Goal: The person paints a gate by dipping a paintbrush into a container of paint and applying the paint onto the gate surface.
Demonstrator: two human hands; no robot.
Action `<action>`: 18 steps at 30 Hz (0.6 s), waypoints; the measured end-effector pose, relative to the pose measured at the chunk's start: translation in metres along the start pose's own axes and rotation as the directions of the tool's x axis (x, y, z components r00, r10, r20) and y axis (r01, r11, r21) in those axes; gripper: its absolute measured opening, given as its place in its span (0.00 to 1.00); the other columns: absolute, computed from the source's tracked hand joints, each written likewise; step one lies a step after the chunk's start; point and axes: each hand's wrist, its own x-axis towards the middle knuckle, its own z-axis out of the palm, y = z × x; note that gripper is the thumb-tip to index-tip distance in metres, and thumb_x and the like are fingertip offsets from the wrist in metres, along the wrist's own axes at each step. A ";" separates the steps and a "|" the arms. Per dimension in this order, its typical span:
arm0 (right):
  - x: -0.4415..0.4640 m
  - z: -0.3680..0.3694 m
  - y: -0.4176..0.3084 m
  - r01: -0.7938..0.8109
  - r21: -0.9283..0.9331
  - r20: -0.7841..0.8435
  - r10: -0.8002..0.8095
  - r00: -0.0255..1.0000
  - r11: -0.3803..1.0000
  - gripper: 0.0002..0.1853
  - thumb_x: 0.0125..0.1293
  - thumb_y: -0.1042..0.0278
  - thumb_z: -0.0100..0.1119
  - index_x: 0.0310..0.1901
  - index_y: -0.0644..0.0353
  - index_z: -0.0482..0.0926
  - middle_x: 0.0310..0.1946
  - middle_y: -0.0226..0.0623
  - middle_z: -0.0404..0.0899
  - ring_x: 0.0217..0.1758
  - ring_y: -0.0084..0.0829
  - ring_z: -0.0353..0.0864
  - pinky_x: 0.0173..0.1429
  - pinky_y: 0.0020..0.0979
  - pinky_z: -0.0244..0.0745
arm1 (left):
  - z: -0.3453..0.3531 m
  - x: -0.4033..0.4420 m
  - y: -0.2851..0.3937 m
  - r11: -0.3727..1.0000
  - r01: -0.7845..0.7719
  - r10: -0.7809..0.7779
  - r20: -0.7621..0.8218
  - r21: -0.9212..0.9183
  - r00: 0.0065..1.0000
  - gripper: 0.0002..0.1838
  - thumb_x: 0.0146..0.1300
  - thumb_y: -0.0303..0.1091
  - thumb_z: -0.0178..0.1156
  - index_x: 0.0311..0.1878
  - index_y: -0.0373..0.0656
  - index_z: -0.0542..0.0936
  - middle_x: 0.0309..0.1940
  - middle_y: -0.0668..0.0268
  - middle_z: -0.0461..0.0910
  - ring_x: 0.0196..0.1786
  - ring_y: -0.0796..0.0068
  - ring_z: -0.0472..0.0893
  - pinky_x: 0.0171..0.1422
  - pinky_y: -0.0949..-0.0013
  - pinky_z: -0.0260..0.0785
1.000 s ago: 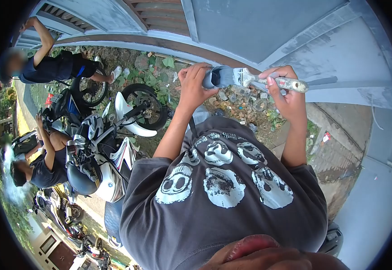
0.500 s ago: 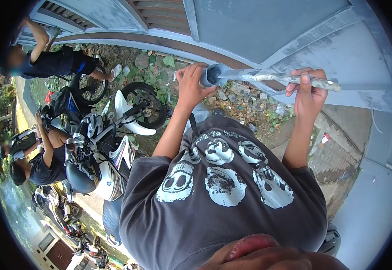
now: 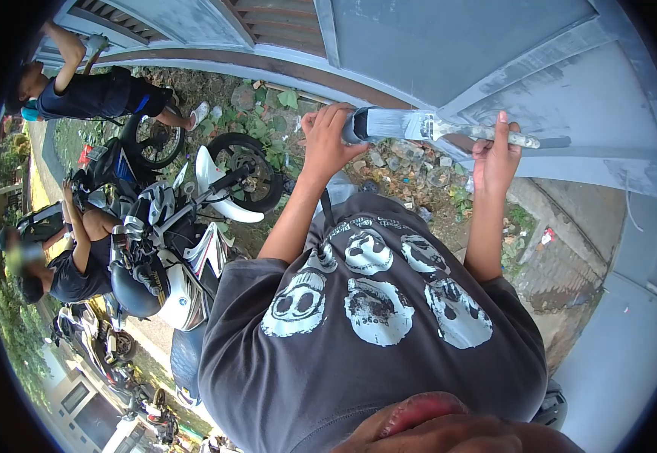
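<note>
My left hand [image 3: 325,142] is wrapped around a small paint container [image 3: 351,127], its dark opening turned to the right. In my right hand [image 3: 498,155] is a paintbrush [image 3: 487,133], gripped by its pale, paint-stained handle. One finger of that hand points up along the far side of the handle. The brush's wide bristles, coated in grey-blue paint, lie at the mouth of the container; whether the tips are inside or on the rim I cannot tell.
A grey-blue painted metal gate [image 3: 449,53] with patchy areas runs along the top. Rubble and weeds [image 3: 408,162] lie below it. Parked motorcycles [image 3: 185,219] stand at left. One person [image 3: 90,94] reaches toward the gate; another person [image 3: 79,264] sits near the motorcycles.
The brush has turned from edge-on to show its flat, wide side. My right hand has shifted left, bringing the handle closer to the container. My left hand has barely moved.
</note>
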 end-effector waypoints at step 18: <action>0.013 -0.017 0.009 0.292 -0.193 -0.036 -0.304 0.952 0.937 0.16 0.73 0.62 0.64 0.36 0.65 0.69 0.22 0.39 0.77 0.18 0.30 0.83 0.20 0.28 0.80 | -0.017 -0.015 -0.020 0.996 0.082 -0.080 -0.052 0.038 0.995 0.36 0.37 0.42 0.79 0.53 0.46 0.77 0.53 0.67 0.78 0.60 0.62 0.75 0.66 0.53 0.52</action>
